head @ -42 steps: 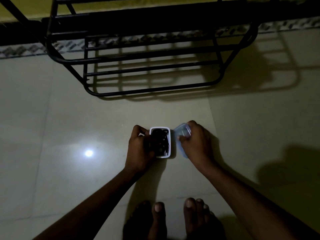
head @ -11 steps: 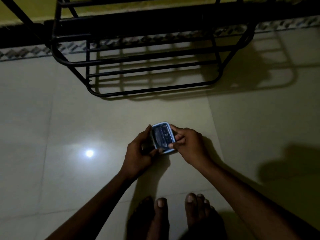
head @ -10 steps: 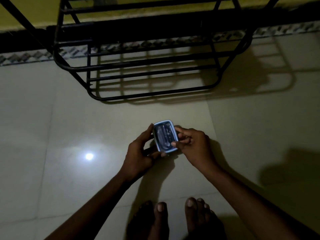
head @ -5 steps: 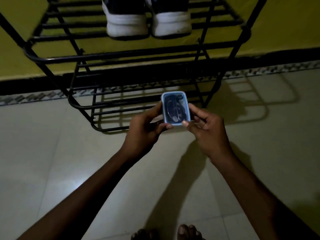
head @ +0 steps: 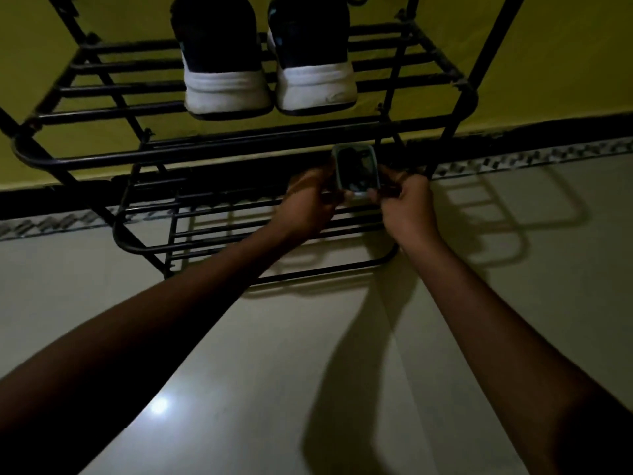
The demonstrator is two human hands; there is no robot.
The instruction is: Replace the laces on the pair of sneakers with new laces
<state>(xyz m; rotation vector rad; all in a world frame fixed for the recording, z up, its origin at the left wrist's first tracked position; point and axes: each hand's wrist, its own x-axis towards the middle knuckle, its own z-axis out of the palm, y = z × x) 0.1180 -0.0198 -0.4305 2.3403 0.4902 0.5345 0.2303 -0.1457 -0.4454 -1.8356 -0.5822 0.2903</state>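
Floor (head: 308, 371): pale glossy tiles, one small bright reflection of a lamp at lower left of the frame, and long arm shadows running up the centre. Room is dim. Yellow wall (head: 548, 46) across the top, with a black skirting and a patterned tile band where it meets the floor.

Black metal shoe rack (head: 205, 154) stands against the wall, filling the upper left and centre. On its upper barred shelf are the left sneaker (head: 222, 87) and right sneaker (head: 313, 84), side by side and almost touching. They are dark with white soles, heels toward the camera and toes toward the wall.

Both forearms reach up from the bottom corners. The left hand (head: 308, 207) has its fingers curled round the left edge of a small box (head: 356, 169). The right hand (head: 407, 207) pinches the box's lower right corner between thumb and fingers. Fingertips are blurred, so the exact contact is hard to read.

The box is at upper centre of the frame, held off the floor in front of the rack's front rail, just below the right sneaker. It is a rounded rectangle with a bluish lid rim, the lid facing the camera. Its long axis runs up and down the frame. The contents are dark and too blurred to make out.
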